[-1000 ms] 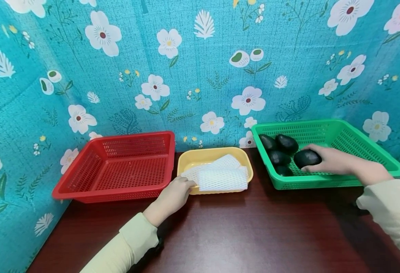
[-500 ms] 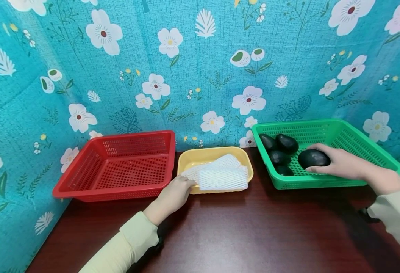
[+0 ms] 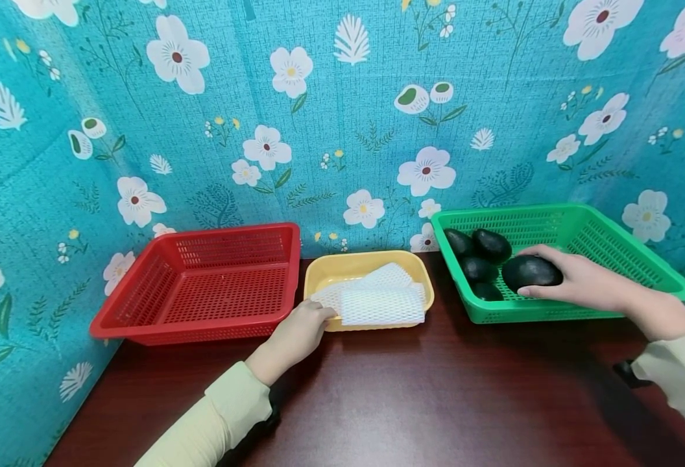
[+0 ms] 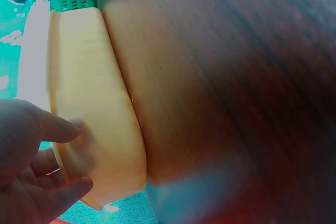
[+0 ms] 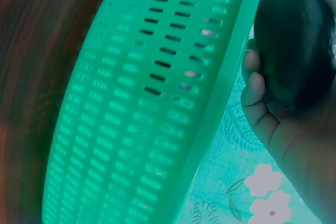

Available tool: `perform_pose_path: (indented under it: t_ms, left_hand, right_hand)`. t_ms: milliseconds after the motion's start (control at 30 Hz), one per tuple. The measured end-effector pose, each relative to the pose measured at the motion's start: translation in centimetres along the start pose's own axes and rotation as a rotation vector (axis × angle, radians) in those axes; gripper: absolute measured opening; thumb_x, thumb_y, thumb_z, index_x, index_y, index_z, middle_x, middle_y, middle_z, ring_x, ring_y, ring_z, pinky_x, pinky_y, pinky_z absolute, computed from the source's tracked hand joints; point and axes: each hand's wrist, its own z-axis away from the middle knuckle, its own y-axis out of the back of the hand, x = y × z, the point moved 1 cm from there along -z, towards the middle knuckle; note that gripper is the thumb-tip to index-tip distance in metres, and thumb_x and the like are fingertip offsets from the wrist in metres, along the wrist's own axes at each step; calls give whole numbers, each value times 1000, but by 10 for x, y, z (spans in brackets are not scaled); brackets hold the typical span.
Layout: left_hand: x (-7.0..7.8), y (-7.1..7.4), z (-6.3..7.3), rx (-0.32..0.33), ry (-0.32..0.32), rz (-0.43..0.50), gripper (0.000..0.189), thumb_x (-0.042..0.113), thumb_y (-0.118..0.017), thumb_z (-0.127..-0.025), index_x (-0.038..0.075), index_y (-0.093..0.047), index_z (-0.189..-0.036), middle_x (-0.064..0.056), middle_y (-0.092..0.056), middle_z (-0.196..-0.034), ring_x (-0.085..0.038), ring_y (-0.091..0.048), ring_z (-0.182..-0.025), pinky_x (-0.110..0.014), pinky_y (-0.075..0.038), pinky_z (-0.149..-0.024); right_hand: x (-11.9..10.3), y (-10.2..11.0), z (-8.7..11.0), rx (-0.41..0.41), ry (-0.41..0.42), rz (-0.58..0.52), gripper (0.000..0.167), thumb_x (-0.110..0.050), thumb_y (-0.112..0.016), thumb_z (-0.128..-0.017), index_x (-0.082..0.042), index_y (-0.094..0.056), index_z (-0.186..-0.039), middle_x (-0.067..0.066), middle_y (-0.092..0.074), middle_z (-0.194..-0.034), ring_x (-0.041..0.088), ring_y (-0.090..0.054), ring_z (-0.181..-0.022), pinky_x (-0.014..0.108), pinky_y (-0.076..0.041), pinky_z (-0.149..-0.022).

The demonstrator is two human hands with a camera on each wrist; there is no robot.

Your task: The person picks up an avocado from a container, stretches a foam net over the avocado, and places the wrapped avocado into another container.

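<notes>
My right hand point(image 3: 582, 279) grips a dark, smooth avocado point(image 3: 530, 272), fingers on its far side and thumb on the near side. It is held over the green basket point(image 3: 552, 312), close to the front rim; the right wrist view shows the avocado point(image 5: 296, 45) above the rim level. Several other avocados point(image 3: 491, 245) lie at the basket's left end. At the front left corner of a yellow tray point(image 3: 372, 261), my left hand point(image 3: 296, 334) grips the rim. White foam netting point(image 3: 382, 305) lies in that tray and hangs over its front rim, near my left fingertips.
A red perforated basket point(image 3: 202, 334) stands left of the yellow tray, close beside it. All three containers are on a dark reddish-brown table point(image 3: 424, 389). Behind them hangs a blue flowered cloth point(image 3: 331, 117).
My right hand with the avocado has shifted slightly right, away from the other avocados, then a little back left. My left hand has stayed at the tray's corner.
</notes>
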Motion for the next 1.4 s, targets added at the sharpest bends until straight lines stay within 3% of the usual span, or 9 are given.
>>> perform_pose_path:
  t_ms: [233, 733, 1133, 1400]
  left_hand:
    - [0, 0, 0, -4, 5, 7, 17, -7, -71, -90, 5, -76, -100, -8, -70, -86, -26, -64, -85, -38, -55, -79]
    - [0, -2, 1, -30, 23, 0, 18, -6, -70, -91, 5, -77, -103, -9, -71, -89, -26, -65, -87, -38, -56, -80]
    - [-1, -1, 0, -21, 28, 0, 18, -5, -72, -91, 5, -77, -105, -9, -72, -91, -27, -66, -90, -39, -57, -82]
    - [-2, -2, 0, -26, 25, 1, 18, -5, -72, -91, 6, -77, -105, -9, -72, -91, -26, -65, -89, -38, -56, -82]
  right_hand:
    - [-12, -5, 1, -25, 33, -96, 56, -24, -73, -97, -13, -46, -144, 14, -58, -124, 21, -61, -92, 34, -53, -67]
    - [-52, -31, 7, -68, 144, -186, 51, -24, -77, -94, -25, -52, -139, 3, -59, -122, 16, -61, -99, 32, -54, -74]
    - [-70, -64, 9, -257, 229, -323, 55, -25, -77, -94, -25, -49, -142, 6, -58, -131, 16, -62, -107, 32, -55, -80]
    - [-74, -87, 6, -304, 290, -319, 57, -29, -82, -90, -21, -52, -138, 0, -60, -126, 14, -60, -107, 30, -54, -82]
